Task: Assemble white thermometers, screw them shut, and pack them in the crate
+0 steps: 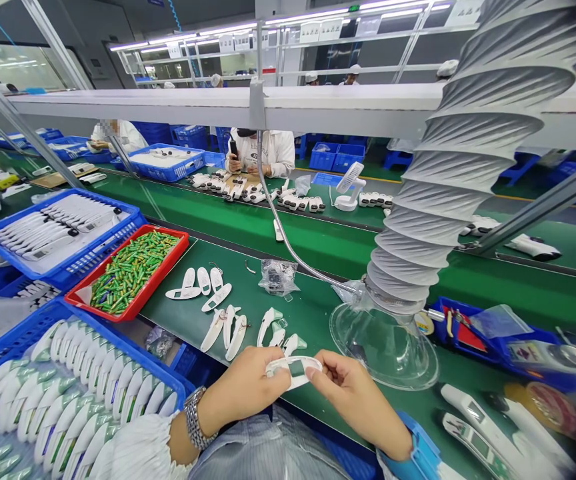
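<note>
The left hand (252, 380) and right hand (343, 383) are gripping a white shell (296, 375), just left of the clear hood (388, 357). Uneven pinching could be bending its rim or letting it slip; a straying hand could be knocking loose shells (217, 298) farther left of the hood.

Just one cam here, head-worn, looking forward and down across the green surface (245, 287). The left hand (255, 375) and right hand (342, 381) are up close around 6 o'clock (pretty wide view, honestly), with the white shelf (318, 120) farther off toward 12.
</note>
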`<action>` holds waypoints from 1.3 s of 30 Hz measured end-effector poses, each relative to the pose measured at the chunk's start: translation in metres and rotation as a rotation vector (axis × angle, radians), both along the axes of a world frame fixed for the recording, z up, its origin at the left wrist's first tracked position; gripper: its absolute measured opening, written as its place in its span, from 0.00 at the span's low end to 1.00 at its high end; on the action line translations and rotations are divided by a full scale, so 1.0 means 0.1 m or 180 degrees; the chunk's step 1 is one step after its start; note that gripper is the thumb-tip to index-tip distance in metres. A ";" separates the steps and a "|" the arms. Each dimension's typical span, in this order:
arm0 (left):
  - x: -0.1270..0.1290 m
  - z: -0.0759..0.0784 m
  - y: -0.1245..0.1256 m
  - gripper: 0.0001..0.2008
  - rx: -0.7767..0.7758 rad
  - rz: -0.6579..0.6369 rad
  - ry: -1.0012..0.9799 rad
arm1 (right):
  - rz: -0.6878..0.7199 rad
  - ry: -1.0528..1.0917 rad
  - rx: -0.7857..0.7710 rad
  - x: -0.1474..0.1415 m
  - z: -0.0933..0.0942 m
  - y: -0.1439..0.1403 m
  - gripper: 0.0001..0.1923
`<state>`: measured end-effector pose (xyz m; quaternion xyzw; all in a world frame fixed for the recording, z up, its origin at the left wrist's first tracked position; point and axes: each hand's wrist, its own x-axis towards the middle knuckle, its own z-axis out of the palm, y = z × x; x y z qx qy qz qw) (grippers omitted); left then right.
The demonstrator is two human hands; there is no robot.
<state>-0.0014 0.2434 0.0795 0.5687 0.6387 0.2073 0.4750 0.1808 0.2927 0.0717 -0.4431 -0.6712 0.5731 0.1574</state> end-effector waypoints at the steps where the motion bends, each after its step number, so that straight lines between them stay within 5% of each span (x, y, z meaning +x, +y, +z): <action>1: 0.00 0.00 0.00 0.10 0.0001 0.0001 0.0021 | 0.0010 -0.0010 -0.0009 0.01 0.00 0.00 0.15; 27: 0.03 -0.02 0.06 0.11 -0.0045 -0.0064 -0.0107 | -0.0229 0.0069 0.0029 0.02 -0.12 0.05 0.16; 34: 0.11 0.19 -0.10 0.17 0.0198 -0.0025 0.0193 | -0.0276 0.0180 -0.0085 0.13 0.00 0.07 0.18; 39: 0.16 0.61 -0.31 0.12 0.0045 0.0436 0.0205 | -0.0607 0.0925 -0.0464 0.40 0.32 -0.02 0.21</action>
